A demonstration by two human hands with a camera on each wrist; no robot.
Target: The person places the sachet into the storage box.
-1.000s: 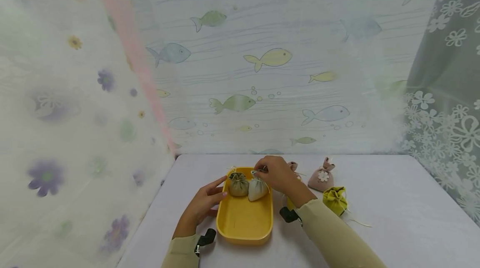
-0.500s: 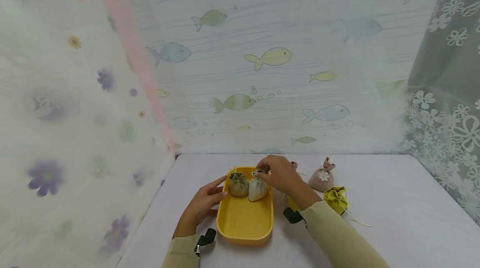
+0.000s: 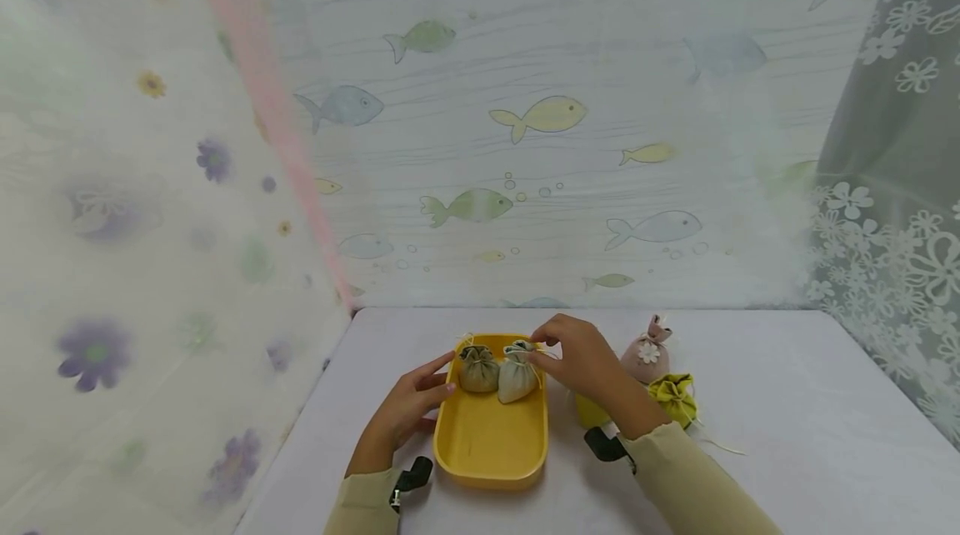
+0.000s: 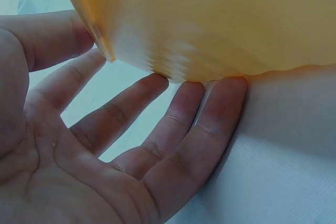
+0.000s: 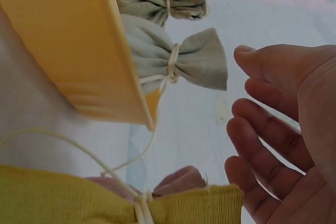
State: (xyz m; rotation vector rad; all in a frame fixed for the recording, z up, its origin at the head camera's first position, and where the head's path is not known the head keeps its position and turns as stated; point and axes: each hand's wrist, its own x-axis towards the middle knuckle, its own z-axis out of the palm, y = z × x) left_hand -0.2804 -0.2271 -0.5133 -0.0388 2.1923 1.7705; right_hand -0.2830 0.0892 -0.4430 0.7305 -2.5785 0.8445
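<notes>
- Drawn toward 3 o'clock since half a second ago, my right hand (image 3: pixel 581 358) has let go of the pale bag (image 3: pixel 516 381); the yellow tray (image 3: pixel 491 447) has hardly shifted.
- At the tray's 9 o'clock, my left hand (image 3: pixel 405 408) rests nearly straight fingers against its side, steadying rather than gripping, I judge.
- Inside the tray, between 11 and 12 o'clock, sits the olive bag (image 3: pixel 478 372), neck up.
- Just beside it, toward 1 o'clock, the pale bag sits in the tray unheld, so my move with it looks finished.
- At about 2 o'clock, my right hand is empty, fingers relaxed; the right wrist view shows a gap between thumb and bag top.
- Farther right, outside the tray on the desk (image 3: pixel 787 418), are the mustard bag (image 3: pixel 591 412) at 3 o'clock, partly hidden by my right forearm (image 3: pixel 633 410), the pink bag (image 3: pixel 645 358) between 2 and 3, and the lime bag (image 3: pixel 673 400) near 3.
</notes>
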